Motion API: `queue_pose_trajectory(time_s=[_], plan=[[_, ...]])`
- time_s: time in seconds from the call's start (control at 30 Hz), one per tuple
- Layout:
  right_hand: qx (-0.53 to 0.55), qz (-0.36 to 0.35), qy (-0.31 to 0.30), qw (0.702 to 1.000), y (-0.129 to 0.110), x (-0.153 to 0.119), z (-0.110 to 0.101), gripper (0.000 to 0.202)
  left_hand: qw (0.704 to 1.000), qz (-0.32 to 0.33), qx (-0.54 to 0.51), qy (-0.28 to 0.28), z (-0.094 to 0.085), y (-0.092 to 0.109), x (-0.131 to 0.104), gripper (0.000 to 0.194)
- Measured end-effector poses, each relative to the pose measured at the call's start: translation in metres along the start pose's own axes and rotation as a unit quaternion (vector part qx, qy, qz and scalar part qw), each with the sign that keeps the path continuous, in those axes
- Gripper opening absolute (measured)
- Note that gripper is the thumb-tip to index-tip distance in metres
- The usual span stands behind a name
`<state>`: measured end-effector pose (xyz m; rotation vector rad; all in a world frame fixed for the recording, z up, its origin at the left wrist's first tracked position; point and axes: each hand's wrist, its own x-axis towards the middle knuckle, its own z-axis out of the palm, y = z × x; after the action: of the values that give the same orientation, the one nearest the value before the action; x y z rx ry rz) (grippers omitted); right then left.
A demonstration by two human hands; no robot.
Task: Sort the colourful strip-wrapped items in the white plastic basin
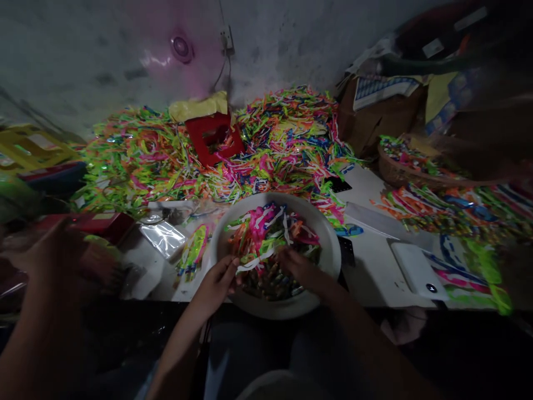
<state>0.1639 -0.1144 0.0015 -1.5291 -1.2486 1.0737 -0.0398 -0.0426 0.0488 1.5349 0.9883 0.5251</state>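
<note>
White in colour, a thin strip is held by one end between the thumb and fingers of the left hand, which is nearly closed, over the front part of a round pale basin. The other end of the strip is met by the fingers of the right hand, which are curled inward; whether that end is gripped or only touched cannot be told. The basin is set at the near edge of a white table, and in it a heap of mixed plastic pieces is contained, with pink, orange, green and white seen on top and small brownish parts seen nearest the wearer. Behind the basin, a large multicoloured pile is spread along the wall, and a red frame is partly sunk in it, topped by a yellow wrapper. To the right, a white phone is laid beside further coloured strips; beyond these, a brown basket is filled with similar pieces. To the left of the basin, a clear packet and a red box are noted, and near the box a second person's hand is seen, blurred, its hold unclear.
</note>
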Motion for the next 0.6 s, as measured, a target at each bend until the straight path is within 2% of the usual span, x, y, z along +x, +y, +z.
queue_pose_trajectory(time_s=[0.07,0.13,0.2,0.3,0.43,0.5,0.6], plan=[[0.043,0.026,0.080,0.996,0.002,0.000,-0.002,0.040,1.000,-0.012,-0.011,0.010,-0.003,0.003,-0.003,0.035],[0.043,0.012,0.079,0.996,0.000,-0.003,-0.005,0.041,1.000,-0.021,-0.016,0.000,-0.006,0.006,-0.004,0.036],[-0.006,-0.020,0.057,0.998,-0.007,-0.007,-0.006,0.037,0.999,-0.037,-0.025,-0.011,-0.007,0.008,-0.005,0.036],[-0.065,-0.030,0.079,0.994,-0.016,-0.011,-0.002,0.031,0.997,-0.038,-0.055,0.025,-0.003,0.010,-0.005,0.040],[-0.013,-0.028,0.135,0.990,-0.019,-0.015,0.017,0.028,0.993,0.018,-0.100,0.063,0.013,0.003,-0.005,0.035],[0.014,-0.028,0.129,0.991,-0.018,-0.018,0.028,0.028,0.989,0.019,-0.135,0.063,0.025,-0.004,-0.003,0.028],[0.008,-0.027,0.113,0.993,-0.015,-0.024,0.036,0.029,0.969,-0.003,-0.236,0.068,0.037,-0.012,0.001,0.030]])
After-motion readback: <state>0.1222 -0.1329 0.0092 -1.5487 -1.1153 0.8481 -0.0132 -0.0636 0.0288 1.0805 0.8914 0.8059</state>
